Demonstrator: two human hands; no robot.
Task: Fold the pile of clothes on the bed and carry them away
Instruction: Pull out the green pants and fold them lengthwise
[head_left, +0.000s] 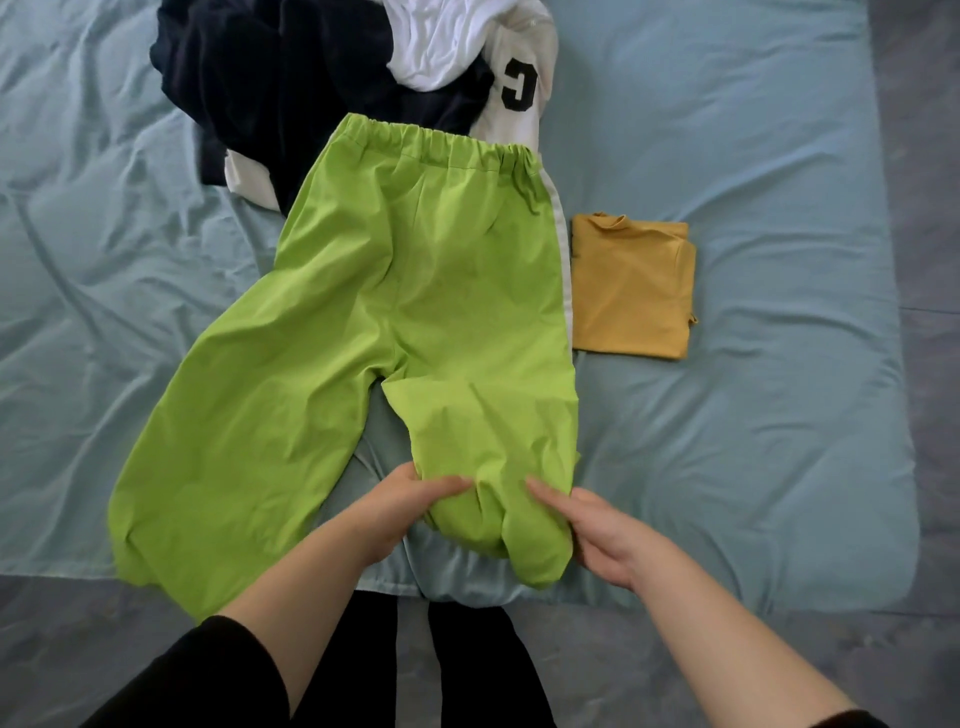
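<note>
The left hand (400, 512) gripped the inner edge of the green trousers' (395, 312) right leg near its cuff, thumb on top and fingers tucked under the cloth. To the left of that hand the other trouser leg lay flat and splayed outward, its cuff hanging just over the near edge of the bed (753, 441). Between the 2 legs a wedge of pale blue sheet showed, directly ahead of the left hand.

The trousers lay in the middle of the bed with their long axis running away from the person, the elastic waistband at the far end and the cuffs pointing back toward the hands. Beyond the waistband, well ahead of both hands, sat an unfolded pile (332, 67): a dark navy garment, white cloth, and a white piece bearing a black letter. The waistband overlapped the near edge of that pile.

The right hand (597, 530) pinched the outer edge of the same cuff, fingers closed on the bunched cloth. Ahead and to the right of it, a folded mustard-yellow top (631, 286) lay flat, just beside the white stripe along the trousers' right side. Nothing lay between the hands and the trousers.
</note>
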